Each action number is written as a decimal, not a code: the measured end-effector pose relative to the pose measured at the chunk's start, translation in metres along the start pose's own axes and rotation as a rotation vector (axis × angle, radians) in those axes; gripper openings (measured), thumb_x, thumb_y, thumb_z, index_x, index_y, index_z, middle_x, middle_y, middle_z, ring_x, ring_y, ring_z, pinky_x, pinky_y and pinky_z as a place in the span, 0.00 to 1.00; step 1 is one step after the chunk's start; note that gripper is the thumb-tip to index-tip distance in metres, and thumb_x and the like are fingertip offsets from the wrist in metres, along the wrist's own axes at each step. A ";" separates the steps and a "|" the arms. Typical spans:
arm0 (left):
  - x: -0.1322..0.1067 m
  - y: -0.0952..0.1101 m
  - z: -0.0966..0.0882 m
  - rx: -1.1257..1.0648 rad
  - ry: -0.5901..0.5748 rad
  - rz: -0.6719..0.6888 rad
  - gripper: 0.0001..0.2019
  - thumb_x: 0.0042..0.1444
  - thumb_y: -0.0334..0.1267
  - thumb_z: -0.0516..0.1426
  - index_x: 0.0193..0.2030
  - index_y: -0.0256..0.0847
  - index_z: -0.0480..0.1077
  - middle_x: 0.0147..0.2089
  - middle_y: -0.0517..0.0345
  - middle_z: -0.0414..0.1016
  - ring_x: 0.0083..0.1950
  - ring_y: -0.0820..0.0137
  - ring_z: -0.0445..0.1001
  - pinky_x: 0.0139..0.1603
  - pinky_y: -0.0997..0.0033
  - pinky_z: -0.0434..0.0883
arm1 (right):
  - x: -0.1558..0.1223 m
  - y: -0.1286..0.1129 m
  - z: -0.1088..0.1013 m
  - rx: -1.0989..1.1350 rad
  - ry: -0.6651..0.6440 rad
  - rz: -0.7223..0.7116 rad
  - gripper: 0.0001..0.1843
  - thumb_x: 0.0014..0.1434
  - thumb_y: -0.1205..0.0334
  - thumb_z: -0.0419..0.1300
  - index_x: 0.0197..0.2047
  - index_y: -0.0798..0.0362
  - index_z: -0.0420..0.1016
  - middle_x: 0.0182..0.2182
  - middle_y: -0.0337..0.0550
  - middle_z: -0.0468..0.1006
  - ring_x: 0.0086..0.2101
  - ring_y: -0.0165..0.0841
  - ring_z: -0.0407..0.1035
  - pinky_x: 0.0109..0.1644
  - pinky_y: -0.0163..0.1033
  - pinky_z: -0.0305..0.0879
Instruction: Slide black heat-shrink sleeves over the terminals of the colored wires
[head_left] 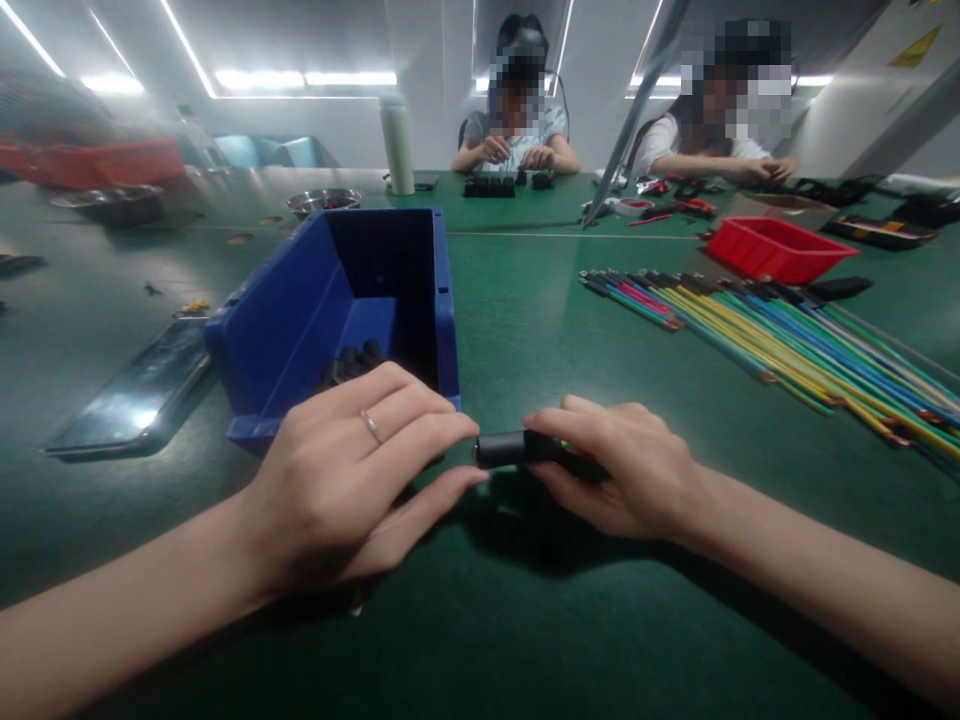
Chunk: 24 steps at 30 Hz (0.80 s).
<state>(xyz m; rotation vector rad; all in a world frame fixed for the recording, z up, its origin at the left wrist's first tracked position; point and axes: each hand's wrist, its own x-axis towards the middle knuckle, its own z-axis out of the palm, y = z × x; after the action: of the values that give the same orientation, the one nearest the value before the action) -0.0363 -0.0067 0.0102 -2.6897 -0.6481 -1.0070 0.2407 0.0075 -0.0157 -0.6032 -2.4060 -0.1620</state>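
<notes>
A short black tubular sleeve (501, 450) lies sideways between my hands, just above the green table. A small shiny metal end shows at its left tip. My right hand (611, 465) is closed around its right part, where a bit of green-yellow shows between the fingers; the rest is hidden. The thumb and forefinger of my left hand (367, 465) pinch lightly at the left end, one above and one below. Behind my left hand stands a blue bin (448, 330) with several black tubular pieces (364, 355) inside.
Cut cables (795, 345) in several colours lie at right, near a red tray (784, 250). A phone (135, 400) lies left of the bin. A metal bowl (322, 200) and a pale bottle (396, 145) stand behind. Two people (516, 135) work across the table.
</notes>
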 end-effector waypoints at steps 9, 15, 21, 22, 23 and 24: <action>-0.003 0.005 0.000 -0.105 -0.058 -0.152 0.06 0.74 0.28 0.56 0.48 0.43 0.72 0.42 0.56 0.83 0.47 0.62 0.76 0.48 0.56 0.69 | -0.007 -0.001 0.008 0.067 -0.001 0.091 0.10 0.73 0.63 0.54 0.55 0.50 0.72 0.29 0.34 0.75 0.21 0.27 0.63 0.26 0.34 0.54; -0.002 0.012 0.001 -0.257 -0.050 -0.310 0.09 0.74 0.31 0.56 0.40 0.45 0.72 0.38 0.60 0.78 0.46 0.62 0.71 0.51 0.54 0.64 | -0.001 -0.002 0.005 0.087 -0.048 0.069 0.09 0.75 0.64 0.53 0.55 0.50 0.71 0.28 0.33 0.75 0.21 0.27 0.62 0.25 0.34 0.55; -0.002 0.012 -0.002 -0.293 -0.021 -0.400 0.09 0.73 0.32 0.57 0.38 0.46 0.73 0.36 0.62 0.78 0.45 0.63 0.72 0.48 0.57 0.67 | 0.002 -0.003 0.005 0.104 0.024 0.022 0.08 0.78 0.66 0.53 0.56 0.52 0.70 0.33 0.36 0.80 0.25 0.27 0.70 0.28 0.34 0.61; -0.002 0.012 -0.003 -0.293 -0.023 -0.396 0.10 0.72 0.32 0.58 0.38 0.46 0.74 0.36 0.62 0.79 0.44 0.63 0.73 0.47 0.58 0.68 | 0.002 -0.003 0.005 0.103 0.021 0.015 0.07 0.78 0.66 0.53 0.55 0.53 0.70 0.33 0.37 0.80 0.26 0.27 0.72 0.28 0.33 0.62; -0.001 0.011 -0.003 -0.293 -0.027 -0.388 0.10 0.72 0.32 0.58 0.38 0.46 0.74 0.36 0.61 0.80 0.44 0.63 0.73 0.46 0.58 0.69 | 0.002 -0.003 0.005 0.103 0.022 0.014 0.07 0.78 0.65 0.53 0.55 0.53 0.70 0.33 0.37 0.81 0.26 0.27 0.72 0.28 0.34 0.62; -0.001 0.011 -0.004 -0.291 -0.030 -0.382 0.10 0.72 0.32 0.58 0.38 0.47 0.75 0.36 0.61 0.80 0.44 0.62 0.73 0.45 0.59 0.69 | 0.002 -0.003 0.005 0.104 0.021 0.019 0.07 0.78 0.65 0.54 0.55 0.53 0.71 0.33 0.37 0.81 0.26 0.27 0.72 0.28 0.34 0.62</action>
<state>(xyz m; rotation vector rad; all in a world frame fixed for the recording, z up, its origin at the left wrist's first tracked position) -0.0339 -0.0181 0.0121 -2.8966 -1.1344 -1.2359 0.2349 0.0069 -0.0183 -0.5733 -2.3707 -0.0346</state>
